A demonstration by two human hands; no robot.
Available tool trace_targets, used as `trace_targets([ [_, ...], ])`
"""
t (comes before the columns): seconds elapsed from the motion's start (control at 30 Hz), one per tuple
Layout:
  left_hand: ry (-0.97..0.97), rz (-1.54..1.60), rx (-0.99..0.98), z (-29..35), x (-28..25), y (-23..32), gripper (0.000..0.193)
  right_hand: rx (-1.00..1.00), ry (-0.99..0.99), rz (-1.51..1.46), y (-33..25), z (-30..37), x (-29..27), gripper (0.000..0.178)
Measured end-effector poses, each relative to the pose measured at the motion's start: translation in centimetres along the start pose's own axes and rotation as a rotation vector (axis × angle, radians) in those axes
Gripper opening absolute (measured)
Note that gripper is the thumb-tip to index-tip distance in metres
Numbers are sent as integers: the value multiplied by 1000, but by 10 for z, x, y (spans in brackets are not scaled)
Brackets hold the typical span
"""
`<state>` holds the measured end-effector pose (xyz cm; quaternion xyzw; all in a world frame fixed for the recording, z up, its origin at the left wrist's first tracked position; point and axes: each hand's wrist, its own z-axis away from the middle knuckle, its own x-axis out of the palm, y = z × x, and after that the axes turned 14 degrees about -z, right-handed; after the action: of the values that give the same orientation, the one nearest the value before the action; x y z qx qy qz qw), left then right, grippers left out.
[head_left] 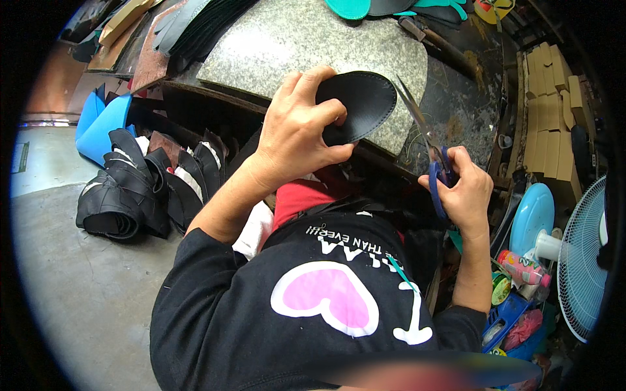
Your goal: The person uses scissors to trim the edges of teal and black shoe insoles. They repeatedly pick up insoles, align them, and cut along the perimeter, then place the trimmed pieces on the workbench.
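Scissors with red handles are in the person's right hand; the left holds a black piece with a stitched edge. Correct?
Not quite: the head view shows dark blue handles on the scissors, not red. The right hand holds them; the left hand holds the stitched black piece.

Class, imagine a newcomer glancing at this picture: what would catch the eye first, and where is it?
Probably the big pink heart on the black shirt, low in the middle. Above it, the left hand holds a curved black piece, and to its right the right hand holds blue-handled scissors. A fan stands out at the right edge.
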<state>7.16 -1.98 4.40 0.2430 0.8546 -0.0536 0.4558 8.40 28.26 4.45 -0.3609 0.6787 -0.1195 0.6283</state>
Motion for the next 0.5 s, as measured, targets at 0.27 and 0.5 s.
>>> trace_targets([
  [0.27,-35,47,23,-1,0,5,32,323,-50,-555,5,-8,0,31],
  [0.5,-71,139,179,-6,9,38,71,280,79,-1199,-14,-20,20,38],
])
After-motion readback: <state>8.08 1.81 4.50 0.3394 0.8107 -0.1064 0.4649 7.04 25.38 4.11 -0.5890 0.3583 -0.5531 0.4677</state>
